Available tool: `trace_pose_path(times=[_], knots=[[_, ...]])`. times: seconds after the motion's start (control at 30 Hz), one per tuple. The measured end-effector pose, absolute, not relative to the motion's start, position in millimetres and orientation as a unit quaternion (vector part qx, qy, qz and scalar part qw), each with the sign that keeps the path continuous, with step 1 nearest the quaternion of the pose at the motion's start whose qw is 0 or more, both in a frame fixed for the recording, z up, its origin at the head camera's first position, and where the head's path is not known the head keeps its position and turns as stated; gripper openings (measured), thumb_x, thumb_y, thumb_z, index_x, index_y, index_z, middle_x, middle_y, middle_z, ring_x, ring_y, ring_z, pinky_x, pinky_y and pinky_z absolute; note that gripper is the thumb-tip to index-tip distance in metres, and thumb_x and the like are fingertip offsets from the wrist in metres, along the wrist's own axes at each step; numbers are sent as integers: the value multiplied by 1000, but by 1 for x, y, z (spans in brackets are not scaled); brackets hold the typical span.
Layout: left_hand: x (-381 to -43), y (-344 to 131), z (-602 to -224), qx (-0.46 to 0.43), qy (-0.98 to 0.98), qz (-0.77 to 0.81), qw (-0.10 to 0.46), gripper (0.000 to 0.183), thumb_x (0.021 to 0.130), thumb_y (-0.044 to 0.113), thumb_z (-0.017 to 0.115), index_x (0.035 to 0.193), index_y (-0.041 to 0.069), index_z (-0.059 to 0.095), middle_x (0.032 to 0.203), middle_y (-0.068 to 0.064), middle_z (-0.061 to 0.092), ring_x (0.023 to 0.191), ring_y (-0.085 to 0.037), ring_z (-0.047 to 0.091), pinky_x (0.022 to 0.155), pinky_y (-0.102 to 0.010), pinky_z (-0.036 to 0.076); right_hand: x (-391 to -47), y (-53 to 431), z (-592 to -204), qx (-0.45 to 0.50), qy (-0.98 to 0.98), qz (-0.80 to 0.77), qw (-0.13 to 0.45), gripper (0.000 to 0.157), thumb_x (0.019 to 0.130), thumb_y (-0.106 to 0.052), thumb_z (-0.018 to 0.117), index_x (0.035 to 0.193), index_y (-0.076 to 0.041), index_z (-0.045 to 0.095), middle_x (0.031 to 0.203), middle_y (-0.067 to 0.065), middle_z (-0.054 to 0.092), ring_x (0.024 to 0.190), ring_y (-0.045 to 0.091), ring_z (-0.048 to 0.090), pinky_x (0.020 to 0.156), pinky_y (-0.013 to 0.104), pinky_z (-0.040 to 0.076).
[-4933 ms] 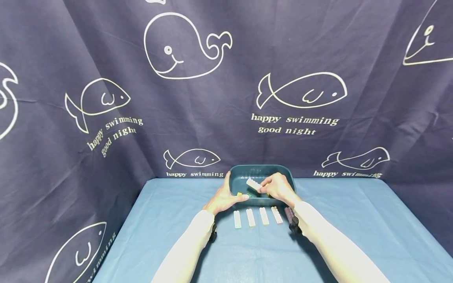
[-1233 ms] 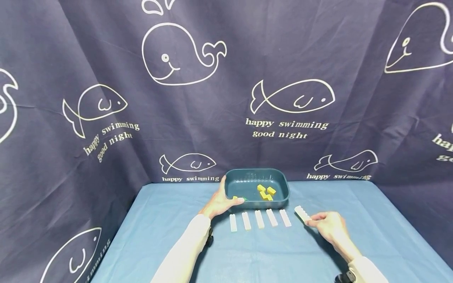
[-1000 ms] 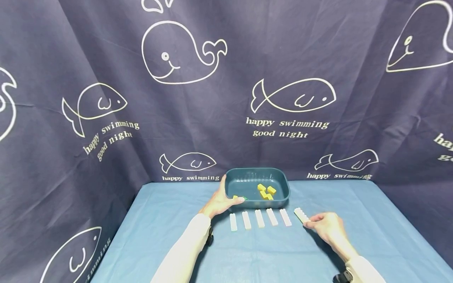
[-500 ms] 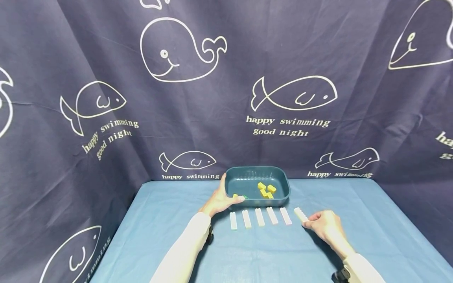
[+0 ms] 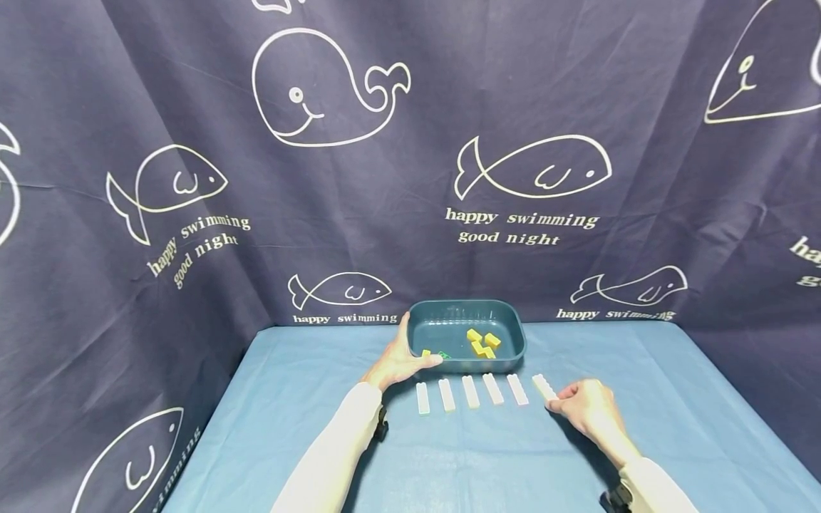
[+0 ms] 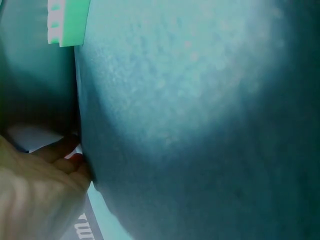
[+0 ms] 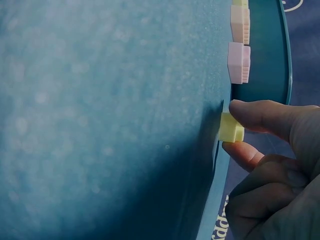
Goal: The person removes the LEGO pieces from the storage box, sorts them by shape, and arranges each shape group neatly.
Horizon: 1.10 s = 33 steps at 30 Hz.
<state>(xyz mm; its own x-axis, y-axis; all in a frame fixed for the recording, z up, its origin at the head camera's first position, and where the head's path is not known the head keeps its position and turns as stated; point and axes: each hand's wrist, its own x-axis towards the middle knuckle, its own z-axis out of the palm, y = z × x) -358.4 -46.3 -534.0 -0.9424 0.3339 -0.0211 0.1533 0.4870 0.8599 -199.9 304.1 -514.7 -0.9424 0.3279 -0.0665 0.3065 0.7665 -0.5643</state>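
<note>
A pale yellow toy building brick (image 5: 542, 385), long with studs along it, lies at the right end of the row on the table, slightly slanted. My right hand (image 5: 590, 410) pinches its near end between thumb and fingers; the right wrist view shows the brick's yellow end (image 7: 230, 128) between them. My left hand (image 5: 394, 362) holds the left front corner of a dark teal basin (image 5: 471, 365), thumb over the front rim, fingers along the left side. Inside the basin lie several small yellow bricks (image 5: 474, 335) and a green piece (image 5: 445, 355), partly behind the wall.
Several long pale bricks (image 5: 471, 392) stand apart in a row before the basin. The leftmost brick (image 5: 422, 399) has a green edge, also seen as a green brick (image 6: 74, 22) in the left wrist view. A dark printed curtain (image 5: 410, 178) hangs behind the blue-covered table (image 5: 474, 463).
My right hand has left the basin with the yellow brick and brought it right, to the row's end. Over the last second it shifts only slightly. My left hand stays at the basin.
</note>
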Motion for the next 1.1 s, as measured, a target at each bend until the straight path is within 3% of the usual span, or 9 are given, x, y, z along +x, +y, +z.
trace_pose_path(times=[0.17,0.4,0.63,0.73,0.9,1.1], knots=[[-359,-48,-538,146,858,485,89,131,82,45,95,177,20,7,176,-23,37,160,-40,43,133,-55,35,-201,304,-517,-166,-941,296,13,26,77,-35,93,82,-11,82,92,15,81,90,34,74,72,45,56],[-351,-49,-540,150,855,490,84,131,82,47,94,177,16,8,173,-27,38,159,-44,43,132,-59,35,-194,304,-521,-162,-936,313,21,32,75,-36,96,82,-9,81,85,8,80,81,19,68,71,37,53],[-350,-50,-538,153,859,482,82,132,82,51,93,177,16,8,174,-26,38,158,-45,44,131,-61,36,-193,300,-513,-169,-927,329,60,33,84,-38,91,96,-7,85,109,20,83,99,36,74,81,43,57],[-354,-51,-537,152,850,496,88,132,82,46,94,177,19,6,177,-23,34,161,-42,41,133,-59,34,-199,291,-503,-167,-922,339,83,34,89,-36,88,105,-6,86,113,21,83,100,36,76,79,40,57],[-360,-51,-538,151,848,500,91,131,83,46,94,177,22,6,178,-19,34,162,-39,40,133,-56,34,-218,266,-487,-143,-913,364,118,32,91,-30,86,110,-4,85,91,16,82,74,18,69,67,32,51],[-360,-49,-537,147,851,494,98,132,82,48,94,177,24,6,177,-20,36,161,-38,42,132,-56,35,-245,241,-479,-117,-909,382,119,26,91,-25,86,108,-5,86,88,10,80,76,14,62,69,31,47]])
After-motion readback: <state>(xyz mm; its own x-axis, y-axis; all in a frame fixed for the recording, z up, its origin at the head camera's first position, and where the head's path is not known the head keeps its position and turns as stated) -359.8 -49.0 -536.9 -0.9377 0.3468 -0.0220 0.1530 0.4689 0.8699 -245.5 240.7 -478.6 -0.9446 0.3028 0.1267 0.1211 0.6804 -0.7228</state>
